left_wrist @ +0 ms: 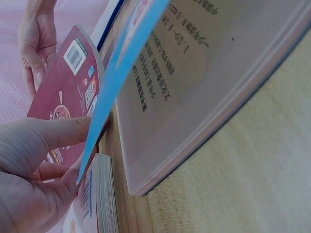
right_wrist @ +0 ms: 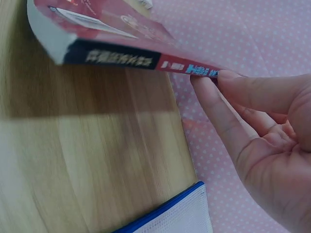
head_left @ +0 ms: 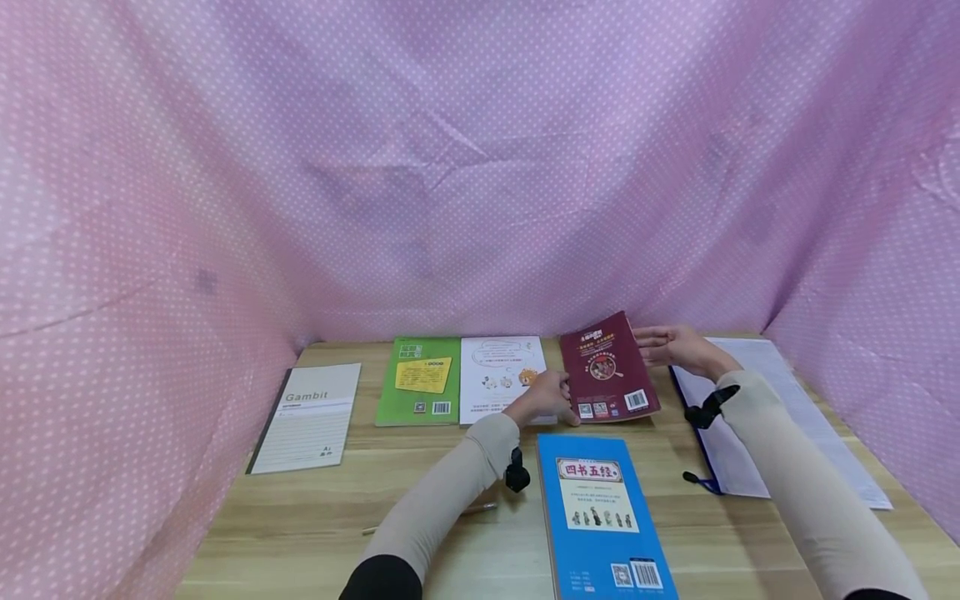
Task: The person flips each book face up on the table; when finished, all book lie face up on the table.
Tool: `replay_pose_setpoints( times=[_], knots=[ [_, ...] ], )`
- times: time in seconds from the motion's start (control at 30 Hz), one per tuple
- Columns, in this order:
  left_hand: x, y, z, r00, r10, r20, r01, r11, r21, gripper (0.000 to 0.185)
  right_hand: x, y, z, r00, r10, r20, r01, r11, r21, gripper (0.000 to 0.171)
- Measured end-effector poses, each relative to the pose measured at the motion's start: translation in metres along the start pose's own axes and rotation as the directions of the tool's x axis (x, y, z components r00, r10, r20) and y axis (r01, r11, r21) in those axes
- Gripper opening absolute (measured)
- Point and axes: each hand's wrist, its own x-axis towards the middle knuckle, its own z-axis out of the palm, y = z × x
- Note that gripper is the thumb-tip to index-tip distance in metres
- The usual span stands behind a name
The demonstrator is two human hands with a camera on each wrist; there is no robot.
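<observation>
A maroon paperback (head_left: 607, 367) is raised slightly off the wooden table (head_left: 300, 525), back cover up. My left hand (head_left: 558, 402) pinches its near left corner, thumb on the cover (left_wrist: 68, 92) and fingers curled beneath. My right hand (head_left: 654, 343) holds the far right edge. In the right wrist view the thumb and fingers (right_wrist: 214, 97) pinch the spine (right_wrist: 136, 59), which casts a shadow on the table. A blue book (head_left: 600, 508) lies flat just in front of the maroon one, and its cover (left_wrist: 126, 63) fills the left wrist view.
A white book (head_left: 501, 377), a green book (head_left: 420, 379) and a "Gambit" notebook (head_left: 307, 417) lie in a row to the left. A white mesh pouch with blue trim (head_left: 750, 417) lies on the right. A pen (head_left: 480, 507) sits under my left forearm. Pink dotted cloth (head_left: 480, 167) surrounds the table.
</observation>
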Motion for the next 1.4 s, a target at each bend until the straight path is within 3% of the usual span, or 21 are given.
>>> replay_pose_setpoints(
  times=[0.23,0.57,1.07,1.4],
  knots=[
    [0.000,0.003,-0.001,0.999,-0.034,0.012,0.034,0.999,-0.011,0.093,-0.001,0.000,0.002,1.000,-0.007,-0.025,0.008,0.999,0.049,0.057],
    [-0.004,0.001,-0.005,0.997,0.014,0.071,-0.012,0.999,-0.031,0.093,-0.005,-0.004,0.007,0.999,-0.023,-0.027,0.025,0.996,0.088,0.056],
    [0.000,-0.003,0.000,0.999,0.004,0.032,-0.002,0.998,-0.061,0.089,-0.001,-0.006,0.009,0.996,-0.087,-0.001,0.087,0.993,0.081,0.059],
    [-0.002,0.005,0.000,0.999,0.001,0.037,0.003,0.995,-0.102,0.079,0.004,-0.014,0.015,0.995,-0.102,-0.002,0.102,0.993,0.053,0.061]
  ],
)
